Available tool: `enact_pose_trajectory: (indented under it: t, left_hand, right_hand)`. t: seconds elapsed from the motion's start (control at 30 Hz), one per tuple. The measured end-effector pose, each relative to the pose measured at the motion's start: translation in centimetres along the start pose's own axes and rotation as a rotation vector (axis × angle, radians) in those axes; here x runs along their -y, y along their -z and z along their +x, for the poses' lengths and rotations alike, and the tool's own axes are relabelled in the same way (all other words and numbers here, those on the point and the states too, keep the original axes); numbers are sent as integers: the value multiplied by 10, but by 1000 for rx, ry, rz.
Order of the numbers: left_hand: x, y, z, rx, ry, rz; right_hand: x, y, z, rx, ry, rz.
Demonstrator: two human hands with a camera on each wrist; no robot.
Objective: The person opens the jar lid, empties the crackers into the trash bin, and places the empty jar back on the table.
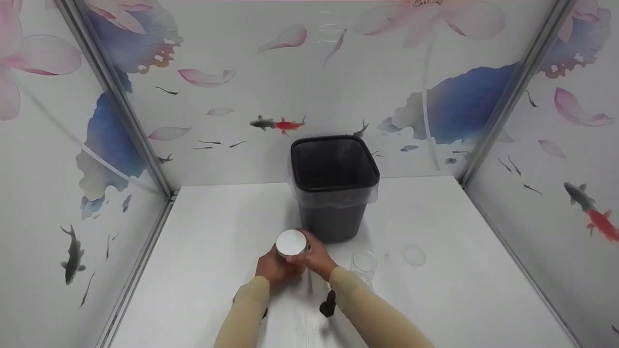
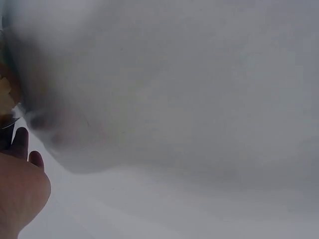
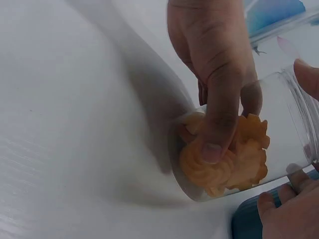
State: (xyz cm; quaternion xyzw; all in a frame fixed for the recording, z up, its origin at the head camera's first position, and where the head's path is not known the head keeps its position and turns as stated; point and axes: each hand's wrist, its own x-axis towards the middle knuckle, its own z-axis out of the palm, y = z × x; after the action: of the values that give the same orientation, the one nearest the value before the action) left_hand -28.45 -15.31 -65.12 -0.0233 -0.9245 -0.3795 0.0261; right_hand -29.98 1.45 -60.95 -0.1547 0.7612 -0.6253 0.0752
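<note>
Item: one clear jar (image 3: 281,132), cylindrical, held between two bare hands before the person, just in front of the bin; whether its base meets the counter cannot be told; fitted with a white lid (image 1: 291,242), facing up toward the head camera; contents: orange-brown cookies (image 3: 251,162), ridged and swirled, gathered at the base end.

Holders: left grip (image 1: 276,267), clasped about the lower part of the jar, thumb laid along the wall over the cookies; right grip (image 1: 315,255), closed around the lid end, thumb on one side and fingers on the other; both sleeves (image 1: 243,316) pale yellow.

Surroundings: white counter (image 1: 217,217); dark square bin (image 1: 333,217), black-rimmed, with translucent liner folded over; clear cup (image 1: 363,263), beside the right forearm; clear round disc (image 1: 414,255), right of the cup; white walls (image 1: 232,159) printed with petals, leaves and fish.
</note>
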Motion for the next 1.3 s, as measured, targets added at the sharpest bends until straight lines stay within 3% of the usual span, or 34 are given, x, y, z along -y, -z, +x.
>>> enact_pose_trajectory:
  t: [0.13,0.37,0.53,0.77,0.9,1.03,1.2,1.3]
  left_hand:
    - [1,-2,1,-2,20,7]
    - [2,-4,0,-17,2,13]
    - [1,-7,-2,-10,-10,31]
    - [1,-9,-3,-23,-30,14]
    - [4,-9,-7,1,10,22]
    - [8,-6,-8,6,35,54]
    - [8,-3,1,-58,-9,80]
    - [7,-6,1,-51,-20,93]
  right_hand:
    - [0,-1,-2,-15,0,1]
    - [-1,-15,-17,-150,42,-78]
    - [-3,-16,-19,-195,36,-110]
    - [-9,-8,-14,-139,30,-88]
    - [-10,-8,-15,-81,17,-55]
    - [-9,-13,-18,-92,28,-140]
    - [-5,-16,-20,-174,119,-279]
    - [-5,-15,-22,-187,119,-319]
